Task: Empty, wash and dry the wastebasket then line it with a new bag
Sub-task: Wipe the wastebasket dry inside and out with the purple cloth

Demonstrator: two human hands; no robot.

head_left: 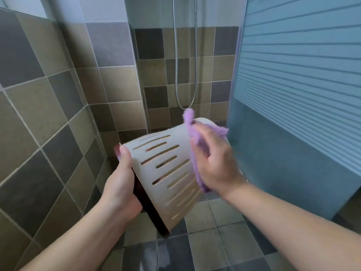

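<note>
Tiled shower; wastebasket (166, 173) in left hand (121, 184), purple cloth (197, 153) against it

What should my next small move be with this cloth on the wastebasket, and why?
Probably draw the purple cloth down the slotted side toward the dark rim. The right hand presses it near the closed base end, while the left hand holds the tipped white wastebasket at its rim, so most of the slotted wall looks unwiped.
</note>
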